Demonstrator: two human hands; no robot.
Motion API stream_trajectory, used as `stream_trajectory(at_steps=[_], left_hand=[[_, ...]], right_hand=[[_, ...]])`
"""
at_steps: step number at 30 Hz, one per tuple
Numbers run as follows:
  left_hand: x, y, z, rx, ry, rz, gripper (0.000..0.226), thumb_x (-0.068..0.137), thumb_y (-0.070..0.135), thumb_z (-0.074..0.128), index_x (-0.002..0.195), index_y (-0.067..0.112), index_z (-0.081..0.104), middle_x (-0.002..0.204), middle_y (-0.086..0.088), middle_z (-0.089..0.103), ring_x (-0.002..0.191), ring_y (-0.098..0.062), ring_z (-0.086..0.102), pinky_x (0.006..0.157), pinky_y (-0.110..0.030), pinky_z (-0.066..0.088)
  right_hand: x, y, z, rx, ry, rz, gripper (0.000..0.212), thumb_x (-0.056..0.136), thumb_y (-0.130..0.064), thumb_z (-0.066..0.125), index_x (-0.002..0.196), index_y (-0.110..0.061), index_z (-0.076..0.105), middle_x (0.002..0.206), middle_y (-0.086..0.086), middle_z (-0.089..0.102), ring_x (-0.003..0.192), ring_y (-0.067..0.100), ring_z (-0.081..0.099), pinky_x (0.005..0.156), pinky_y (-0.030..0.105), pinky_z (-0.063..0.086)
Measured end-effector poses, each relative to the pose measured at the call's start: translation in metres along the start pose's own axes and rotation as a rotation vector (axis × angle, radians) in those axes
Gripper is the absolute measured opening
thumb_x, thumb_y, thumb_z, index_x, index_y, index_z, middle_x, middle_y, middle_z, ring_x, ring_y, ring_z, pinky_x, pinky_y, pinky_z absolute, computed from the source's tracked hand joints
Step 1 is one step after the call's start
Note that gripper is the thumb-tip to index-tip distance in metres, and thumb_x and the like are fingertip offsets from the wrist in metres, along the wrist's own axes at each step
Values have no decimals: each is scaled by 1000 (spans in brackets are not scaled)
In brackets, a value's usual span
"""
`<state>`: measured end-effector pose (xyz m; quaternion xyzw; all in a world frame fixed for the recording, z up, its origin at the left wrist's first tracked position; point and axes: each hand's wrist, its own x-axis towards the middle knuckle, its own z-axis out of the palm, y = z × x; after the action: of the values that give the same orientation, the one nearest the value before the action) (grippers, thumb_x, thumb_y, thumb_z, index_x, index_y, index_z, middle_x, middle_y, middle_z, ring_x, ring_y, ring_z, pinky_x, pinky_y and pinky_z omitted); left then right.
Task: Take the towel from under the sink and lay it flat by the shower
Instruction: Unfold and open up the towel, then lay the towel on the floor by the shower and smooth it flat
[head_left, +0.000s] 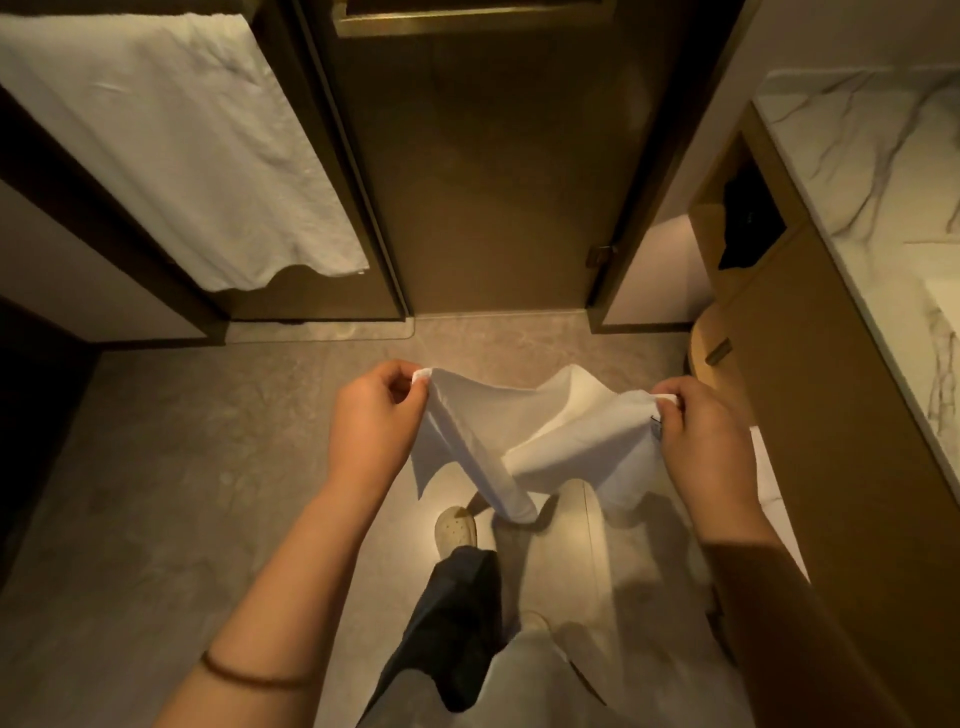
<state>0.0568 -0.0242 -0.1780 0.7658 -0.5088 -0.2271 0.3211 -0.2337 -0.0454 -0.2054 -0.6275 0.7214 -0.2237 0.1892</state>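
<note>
Grey stone bathroom floor (182, 467) runs to a dark glass shower door (493, 182) at twelve o'clock. Left hand (371, 421) and right hand (701, 441) each grip, fingers pinched shut, a corner of the white cloth towel (524, 441), hanging half-unfolded above the floor. Unfolding seems underway; next, spread it taut and lower it flat before the door.

You have only one view, from the camera on your head. It looks forward and steeply down, with a wide angle that bends the edges. Your forearms enter from the bottom, close to the lens. The floor (171, 467) fills the middle, the glass door (483, 182) stands ahead, and the worktop (857, 156) is at the right edge.
</note>
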Motion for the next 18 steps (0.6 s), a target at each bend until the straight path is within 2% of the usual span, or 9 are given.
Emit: stream_trajectory(at_steps=[3,7,10,12,14,16,18], left_hand=[[38,-4,11,13,-12,-22,14,92,29,57,100,23,68,84,6,66,72,-3,59,54,-11,38],[101,-9,22,12,-45,-21,12,92,28,57,93,23,68,77,6,66,69,-5,59,52,-16,41],[151,-13,25,18,-75,-2,10,91,27,57,89,25,67,72,9,64,67,-5,59,52,-20,43],[183,-16,30,17,-83,10,10,90,25,58,88,24,68,70,9,64,66,-4,59,50,-18,38],[212,-18,38,25,-102,19,11,90,24,59,91,22,70,72,7,65,67,-5,59,51,-19,40],[239,-19,47,31,-121,22,12,90,24,59,92,21,70,73,6,65,68,-5,60,54,-20,44],[263,-19,58,24,-121,27,12,90,23,59,92,20,70,73,5,66,67,-3,58,53,-18,41]], right_hand=[[32,-8,15,10,-38,12,10,96,-25,46,98,-27,56,87,-3,56,80,15,53,69,31,44],[87,-25,37,50,-148,101,22,93,-21,54,113,-13,59,98,3,54,85,16,48,80,32,42],[124,-38,53,94,-80,117,24,93,-14,52,114,-7,61,106,10,60,93,25,56,88,37,44],[150,-45,64,27,-64,90,25,92,-12,49,111,-9,64,106,11,64,96,29,59,83,39,47],[178,-51,73,-14,-101,88,26,92,-13,47,111,-12,64,104,10,64,94,28,60,77,36,47],[204,-53,84,-7,-128,74,27,92,-12,46,113,-13,63,107,8,63,97,26,59,78,30,43],[226,-57,91,15,-119,50,27,93,-11,45,113,-12,63,110,9,62,99,26,58,80,28,42]])
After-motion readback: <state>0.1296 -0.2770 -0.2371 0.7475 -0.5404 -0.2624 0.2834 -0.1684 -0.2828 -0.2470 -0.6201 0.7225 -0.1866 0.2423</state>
